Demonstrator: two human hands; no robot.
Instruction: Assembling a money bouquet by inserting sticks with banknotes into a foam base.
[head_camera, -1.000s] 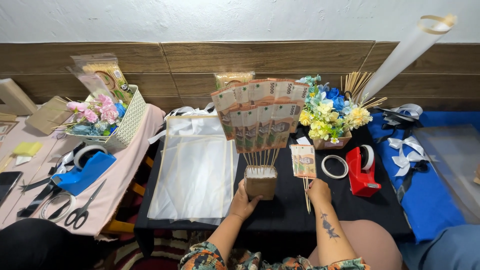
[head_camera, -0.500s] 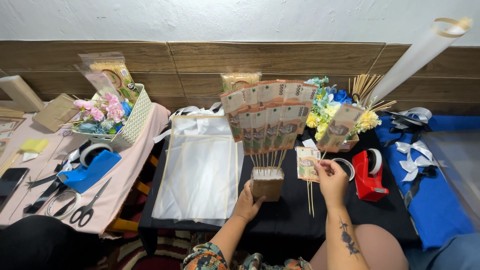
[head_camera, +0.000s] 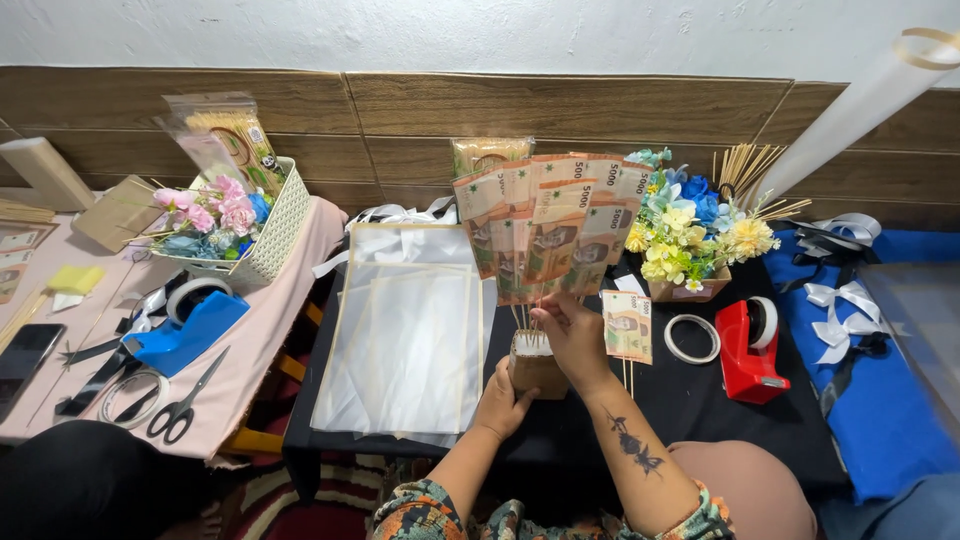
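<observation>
A small brown block (head_camera: 535, 370) with a white top stands on the black table (head_camera: 700, 410). Thin sticks rise from it and carry a fan of banknotes (head_camera: 550, 230). My left hand (head_camera: 503, 400) grips the block from the near side. My right hand (head_camera: 575, 335) is at the block's top, fingers pinched on a stick under the fan. One more banknote on a stick (head_camera: 627, 325) lies on the table just right of that hand.
Clear plastic sheets (head_camera: 410, 335) lie left of the block. Behind right are a flower bunch (head_camera: 695, 230), a tape ring (head_camera: 692, 338) and a red tape dispenser (head_camera: 750, 350). A basket of flowers (head_camera: 270, 230), scissors (head_camera: 185, 400) and a phone (head_camera: 22, 360) are on the pink side table.
My right hand picked a banknote on a stick off the table at the right, lifted it, and brought it down to the block. My left hand stayed on the block.
</observation>
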